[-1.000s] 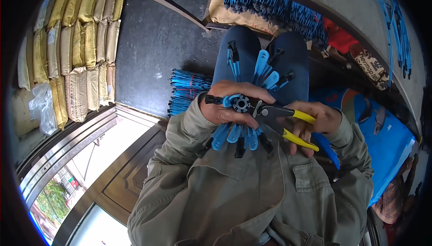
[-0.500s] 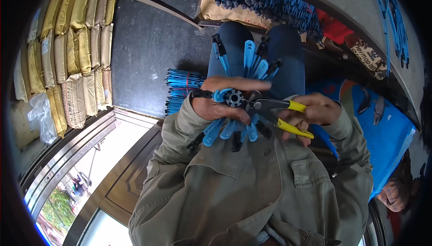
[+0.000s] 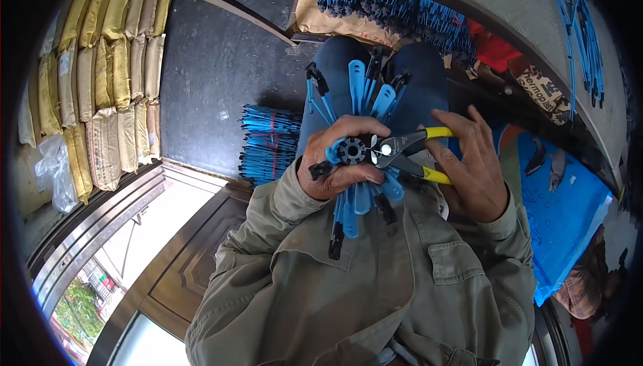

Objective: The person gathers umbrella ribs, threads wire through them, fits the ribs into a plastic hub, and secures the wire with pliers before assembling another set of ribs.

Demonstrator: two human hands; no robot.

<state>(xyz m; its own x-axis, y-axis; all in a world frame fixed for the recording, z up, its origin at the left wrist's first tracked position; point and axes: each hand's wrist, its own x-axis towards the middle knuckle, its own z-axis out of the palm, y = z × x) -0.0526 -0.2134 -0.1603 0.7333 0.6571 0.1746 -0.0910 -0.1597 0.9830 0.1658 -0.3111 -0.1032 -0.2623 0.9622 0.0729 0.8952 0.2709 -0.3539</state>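
Note:
My left hand is closed round a black toothed hub, from which several blue arms with black ends fan out above and below. Its thumb and forefinger reach past the hub on either side. In my right hand are pliers with yellow grips, their handles spread and the fingers partly stretched out about them. The jaws of the pliers stand right beside the hub, between left thumb and forefinger. Thin, light-coloured wire seems to show there, but its ends are too small to make out.
A red-banded bundle of blue sticks lies left of my knees. Many more blue pieces sit at the far side, and loose ones lie on the grey ledge. Stacked sacks stand left; a blue sheet lies right.
The right fingers have loosened and spread, and the plier handles have come up slightly. The hub with its blue arms has turned and shifted a little in my left hand.

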